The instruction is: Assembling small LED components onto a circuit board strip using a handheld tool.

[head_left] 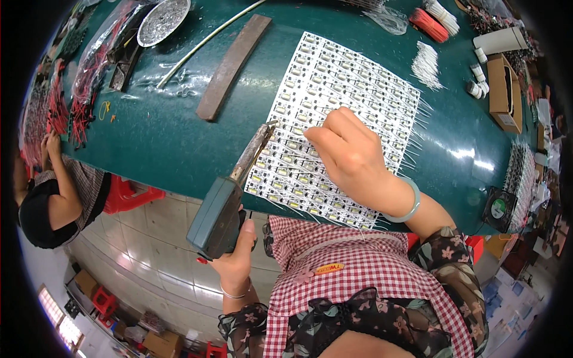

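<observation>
You're mid-soldering: your left hand (234, 253) is clamped on the dark green pistol-grip soldering iron (230, 197), tip at the white LED-strip panel (334, 119) on the green table (167, 137), while your right hand (352, 156), fingers curled together, pins it, so next I'd judge a steady dab at the joint.

One soldering gun (222, 218), one LED panel (334, 113), perhaps two wire bundles (434, 21).

The light is bright and even. White glare lies on the green desk (167, 137), strongest at its right side. Shadows are soft. The fisheye lens bends the edges strongly, and black corners surround the sharp centre.
</observation>
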Demonstrator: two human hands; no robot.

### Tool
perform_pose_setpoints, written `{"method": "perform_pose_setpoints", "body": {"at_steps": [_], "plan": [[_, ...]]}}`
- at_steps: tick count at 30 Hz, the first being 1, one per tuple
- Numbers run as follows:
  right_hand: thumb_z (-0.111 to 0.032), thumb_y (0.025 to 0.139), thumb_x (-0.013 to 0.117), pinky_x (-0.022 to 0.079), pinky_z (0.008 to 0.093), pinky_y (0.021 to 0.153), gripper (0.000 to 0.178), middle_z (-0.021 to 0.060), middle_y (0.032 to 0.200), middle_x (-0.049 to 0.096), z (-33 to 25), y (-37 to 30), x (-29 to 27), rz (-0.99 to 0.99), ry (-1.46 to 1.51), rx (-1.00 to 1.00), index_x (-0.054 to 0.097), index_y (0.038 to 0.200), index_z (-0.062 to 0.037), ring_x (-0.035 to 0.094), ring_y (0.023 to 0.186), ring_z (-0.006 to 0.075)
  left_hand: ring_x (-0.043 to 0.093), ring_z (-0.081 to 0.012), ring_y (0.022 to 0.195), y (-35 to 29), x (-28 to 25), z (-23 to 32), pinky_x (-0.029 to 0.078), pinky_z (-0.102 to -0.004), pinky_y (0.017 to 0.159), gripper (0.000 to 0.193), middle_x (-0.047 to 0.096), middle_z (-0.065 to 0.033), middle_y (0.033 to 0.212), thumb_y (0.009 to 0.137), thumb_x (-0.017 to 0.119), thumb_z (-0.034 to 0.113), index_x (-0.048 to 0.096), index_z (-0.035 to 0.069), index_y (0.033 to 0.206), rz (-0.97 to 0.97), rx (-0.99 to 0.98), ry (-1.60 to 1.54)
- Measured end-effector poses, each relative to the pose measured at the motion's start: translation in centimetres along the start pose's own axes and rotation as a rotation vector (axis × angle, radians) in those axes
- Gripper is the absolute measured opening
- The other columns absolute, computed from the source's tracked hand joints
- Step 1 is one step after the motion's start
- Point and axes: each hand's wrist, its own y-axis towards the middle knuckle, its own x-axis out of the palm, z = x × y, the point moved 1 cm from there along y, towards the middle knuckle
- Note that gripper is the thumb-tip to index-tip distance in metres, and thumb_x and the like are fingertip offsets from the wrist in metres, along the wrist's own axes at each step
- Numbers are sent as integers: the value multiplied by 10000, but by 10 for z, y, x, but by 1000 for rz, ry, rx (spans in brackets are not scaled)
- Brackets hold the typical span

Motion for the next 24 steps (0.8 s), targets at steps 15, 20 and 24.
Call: {"method": "perform_pose_setpoints", "body": {"at_steps": [15, 20, 24], "plan": [[29, 703, 665, 482, 342, 557, 182, 75, 791, 487, 5, -7, 32, 68, -20, -36, 647, 880, -7, 559, 760, 228, 565, -91, 611, 1, -9, -23, 431, -228, 534, 321, 670, -85, 875, 849, 707, -98, 669, -61, 1166, -70, 145, 211], [31, 696, 660, 478, 338, 546, 187, 75, 783, 480, 6, -7, 34, 92, -34, -48, 647, 880, -3, 556, 750, 224, 569, -90, 616, 2, -11, -28, 434, -228, 531, 327, 674, -83, 871, 848, 712, -101, 669, -62, 1170, -95, 169, 236], [33, 695, 658, 476, 335, 543, 186, 77, 782, 477, 6, -7, 34, 89, -38, -50, 649, 878, 3, 553, 744, 223, 570, -85, 618, 0, -10, -30, 435, -225, 529, 326, 676, -75, 870, 851, 715, -95, 672, -59, 1172, -73, 180, 248]]}}
